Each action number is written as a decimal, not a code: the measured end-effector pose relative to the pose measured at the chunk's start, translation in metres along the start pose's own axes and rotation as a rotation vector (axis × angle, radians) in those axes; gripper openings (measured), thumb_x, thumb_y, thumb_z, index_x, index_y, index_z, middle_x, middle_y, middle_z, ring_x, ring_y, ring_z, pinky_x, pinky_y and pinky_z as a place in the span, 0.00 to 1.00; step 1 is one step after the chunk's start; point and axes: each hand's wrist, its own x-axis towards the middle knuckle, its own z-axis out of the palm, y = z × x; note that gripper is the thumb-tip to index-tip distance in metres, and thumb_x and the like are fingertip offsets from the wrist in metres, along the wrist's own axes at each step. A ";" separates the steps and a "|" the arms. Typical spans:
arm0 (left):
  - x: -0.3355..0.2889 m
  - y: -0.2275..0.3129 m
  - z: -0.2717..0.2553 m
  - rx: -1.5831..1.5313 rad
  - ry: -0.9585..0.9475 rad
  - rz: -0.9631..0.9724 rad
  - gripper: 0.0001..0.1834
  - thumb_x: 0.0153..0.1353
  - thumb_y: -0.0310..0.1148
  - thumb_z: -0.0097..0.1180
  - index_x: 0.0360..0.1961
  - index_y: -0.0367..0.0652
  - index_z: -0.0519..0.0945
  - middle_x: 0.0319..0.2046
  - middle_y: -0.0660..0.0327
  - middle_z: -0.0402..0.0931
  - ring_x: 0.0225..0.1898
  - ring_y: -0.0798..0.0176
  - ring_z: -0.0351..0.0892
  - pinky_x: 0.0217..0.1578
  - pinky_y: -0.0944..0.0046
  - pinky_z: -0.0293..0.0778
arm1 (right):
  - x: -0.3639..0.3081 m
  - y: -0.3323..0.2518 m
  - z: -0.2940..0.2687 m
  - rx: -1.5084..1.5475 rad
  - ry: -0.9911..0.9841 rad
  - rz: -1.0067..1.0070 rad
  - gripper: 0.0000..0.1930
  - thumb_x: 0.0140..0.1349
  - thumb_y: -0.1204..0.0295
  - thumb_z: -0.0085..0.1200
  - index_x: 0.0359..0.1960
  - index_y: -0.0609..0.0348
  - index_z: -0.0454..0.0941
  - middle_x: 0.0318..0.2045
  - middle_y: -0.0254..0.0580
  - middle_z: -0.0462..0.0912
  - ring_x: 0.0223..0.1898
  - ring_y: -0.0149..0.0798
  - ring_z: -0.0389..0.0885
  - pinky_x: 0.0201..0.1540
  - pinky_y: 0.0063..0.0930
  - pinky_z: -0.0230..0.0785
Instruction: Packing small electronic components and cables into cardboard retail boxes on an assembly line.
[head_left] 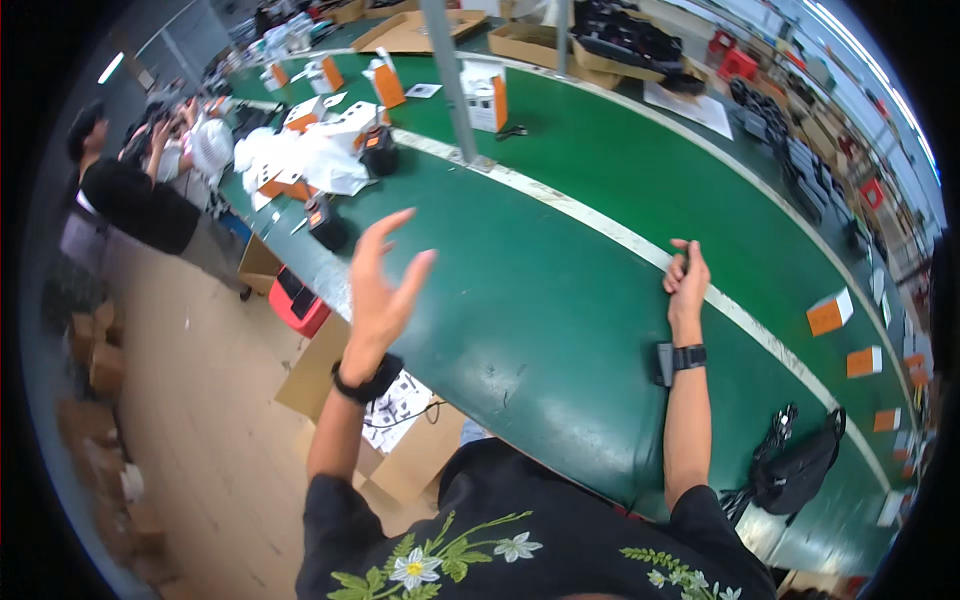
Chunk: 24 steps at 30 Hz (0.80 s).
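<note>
My left hand (382,295) is raised over the near left edge of the green table (540,350). Its fingers and thumb are spread and hold nothing; a black band (368,380) circles that wrist. Out over the table's middle, close to the white strip, is my right hand (688,280). Its fingers are loosely bent, with a gap between them and no object visible there. A dark watch (688,357) is on the right wrist, and a small dark grey block (663,364) shows beside it. Neither hand appears to touch anything.
Two black devices (325,222) stand left, near white plastic bags (300,160) and orange-white boxes (387,82). A grey post (450,85) rises from the table. At right lie a black bag (800,465) and cables. Below left are an open carton (420,460) and red stool (300,312). A person (140,205) stands left.
</note>
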 end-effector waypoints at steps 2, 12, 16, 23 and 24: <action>0.057 0.006 0.065 -0.055 -0.185 0.112 0.44 0.66 0.36 0.76 0.80 0.43 0.69 0.76 0.50 0.72 0.77 0.48 0.72 0.71 0.46 0.74 | -0.008 0.001 0.005 -0.009 -0.070 -0.050 0.22 0.85 0.59 0.43 0.58 0.65 0.83 0.22 0.24 0.64 0.20 0.21 0.58 0.22 0.22 0.53; 0.306 -0.143 0.295 0.387 0.286 -0.248 0.86 0.44 0.52 0.91 0.88 0.43 0.34 0.81 0.21 0.43 0.84 0.25 0.46 0.84 0.39 0.49 | -0.001 0.036 0.003 -0.283 -0.051 -0.141 0.17 0.80 0.75 0.56 0.67 0.61 0.84 0.50 0.41 0.88 0.50 0.31 0.88 0.41 0.27 0.88; 0.338 -0.171 0.266 0.145 0.270 -0.539 0.84 0.37 0.45 0.93 0.87 0.46 0.41 0.71 0.32 0.69 0.74 0.31 0.70 0.74 0.41 0.70 | -0.002 0.036 0.017 -0.219 -0.097 -0.229 0.16 0.77 0.78 0.63 0.63 0.66 0.83 0.54 0.42 0.89 0.55 0.34 0.88 0.49 0.28 0.88; 0.202 -0.033 0.214 -0.086 -0.020 0.135 0.75 0.42 0.43 0.90 0.86 0.40 0.53 0.63 0.40 0.82 0.61 0.44 0.85 0.66 0.50 0.78 | -0.016 0.012 0.010 -0.409 -0.008 -0.257 0.07 0.72 0.77 0.68 0.48 0.66 0.91 0.47 0.38 0.87 0.38 0.25 0.83 0.32 0.20 0.77; 0.172 -0.021 0.195 -0.068 -0.020 0.210 0.75 0.41 0.42 0.90 0.86 0.40 0.53 0.61 0.43 0.83 0.60 0.47 0.86 0.65 0.51 0.80 | -0.013 0.014 0.011 -0.348 -0.009 -0.281 0.08 0.73 0.75 0.68 0.49 0.64 0.92 0.46 0.36 0.89 0.34 0.24 0.82 0.31 0.21 0.76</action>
